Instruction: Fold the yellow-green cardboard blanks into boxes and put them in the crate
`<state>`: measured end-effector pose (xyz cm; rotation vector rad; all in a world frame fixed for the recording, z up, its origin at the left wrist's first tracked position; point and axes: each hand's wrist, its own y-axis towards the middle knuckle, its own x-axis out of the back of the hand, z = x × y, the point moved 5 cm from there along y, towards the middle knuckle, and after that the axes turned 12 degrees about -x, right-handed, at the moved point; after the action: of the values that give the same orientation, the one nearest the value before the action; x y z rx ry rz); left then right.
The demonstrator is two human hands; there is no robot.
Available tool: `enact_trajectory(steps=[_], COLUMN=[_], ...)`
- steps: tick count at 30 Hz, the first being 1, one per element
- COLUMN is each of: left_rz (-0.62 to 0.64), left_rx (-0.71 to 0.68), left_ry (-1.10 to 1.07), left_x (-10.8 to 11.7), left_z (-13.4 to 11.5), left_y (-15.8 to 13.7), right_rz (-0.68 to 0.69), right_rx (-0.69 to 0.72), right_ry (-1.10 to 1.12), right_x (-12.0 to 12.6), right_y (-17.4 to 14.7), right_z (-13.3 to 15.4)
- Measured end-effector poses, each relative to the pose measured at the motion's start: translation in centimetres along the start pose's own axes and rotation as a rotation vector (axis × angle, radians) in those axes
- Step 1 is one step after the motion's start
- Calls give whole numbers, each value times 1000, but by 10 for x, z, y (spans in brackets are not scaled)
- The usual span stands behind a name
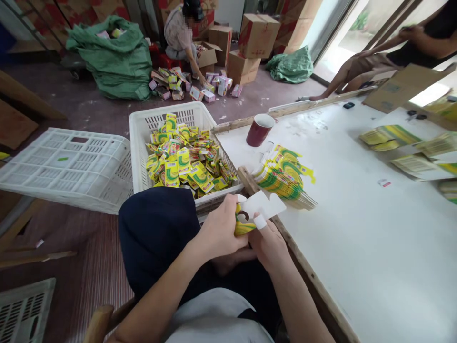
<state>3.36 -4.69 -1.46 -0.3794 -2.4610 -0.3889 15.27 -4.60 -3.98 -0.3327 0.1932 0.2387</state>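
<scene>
Both my hands meet above my lap, beside the table's wooden edge. They grip a yellow-and-green printed card whose white inner side faces up, with a curved cut-out along it. My left hand pinches its left end, where the yellow part is folded. My right hand, white tape round the thumb, closes on its lower edge. Just beyond lies a fanned stack of similar flat cards on the white table. Left of my hands, a white plastic basket holds many small yellow packets.
A maroon mug stands near the table's far edge. More cards lie at the right. An overturned white crate is at the left. Beyond are a green sack, cartons, scattered boxes, a crouching person and a seated person.
</scene>
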Motion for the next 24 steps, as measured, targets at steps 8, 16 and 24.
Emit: enact_trajectory(steps=[8, 16, 24], left_rz=[121, -154, -54], left_rx=[28, 29, -16], left_ry=[112, 259, 252], left_x=[-1, -4, 21], left_z=[0, 9, 2], left_y=[1, -8, -9], right_rz=[24, -397, -130], right_rx=[-30, 305, 623], right_ry=[-127, -457, -852], right_x=[-3, 18, 16], right_y=[-3, -9, -11], right_z=[-7, 8, 11])
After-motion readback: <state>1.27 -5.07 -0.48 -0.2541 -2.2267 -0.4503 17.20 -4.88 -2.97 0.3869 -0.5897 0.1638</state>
